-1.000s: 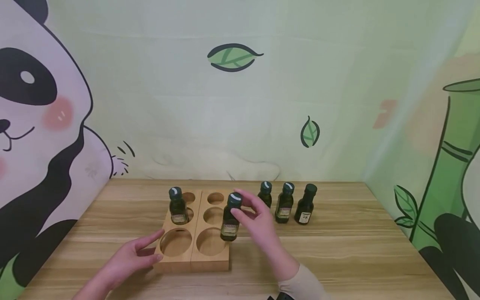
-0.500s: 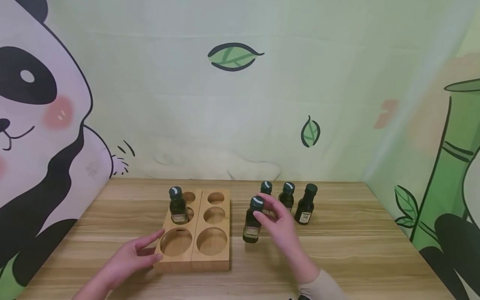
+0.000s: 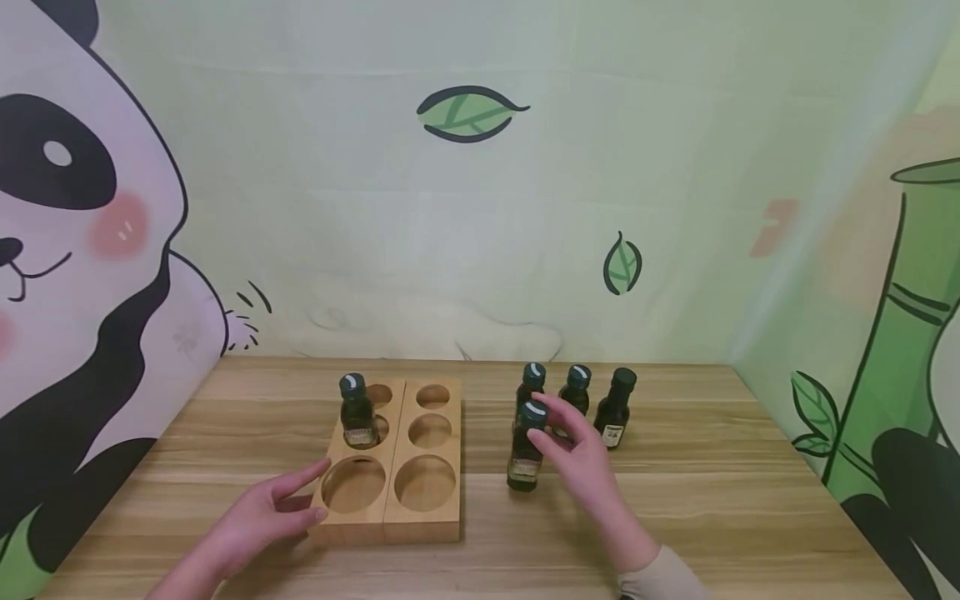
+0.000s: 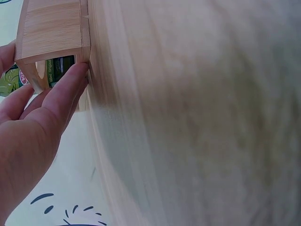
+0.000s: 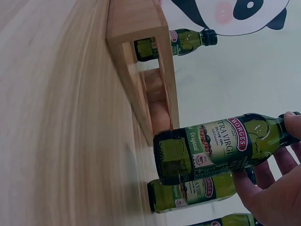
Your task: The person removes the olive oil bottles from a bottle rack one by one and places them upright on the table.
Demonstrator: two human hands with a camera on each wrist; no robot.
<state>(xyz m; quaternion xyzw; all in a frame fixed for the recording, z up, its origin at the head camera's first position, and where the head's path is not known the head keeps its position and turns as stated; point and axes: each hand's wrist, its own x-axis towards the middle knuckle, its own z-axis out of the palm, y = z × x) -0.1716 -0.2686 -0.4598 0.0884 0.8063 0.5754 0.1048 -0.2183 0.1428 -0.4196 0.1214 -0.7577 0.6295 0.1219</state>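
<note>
The left hand is laid on the bench at the near left corner of the wooden rack, its fingers straight and pressed against the rack's side; nothing is gripped by it. In the left wrist view a labelled bottle is seen through an opening in the rack's side. To the right of the rack, and apart from it, an olive oil bottle is held upright by the right hand, with the fingers curled round its neck and cap. In the right wrist view the base of this bottle appears just clear of the bench surface, though contact cannot be ruled out. The rack is made up of two blocks set side by side, with three round holes in each. One dark bottle is seated in the middle hole of the left block. Beyond the held bottle, three further bottles are stood in a row on the bench, close together. A panda and bamboo backdrop is hung behind the bench.
</note>
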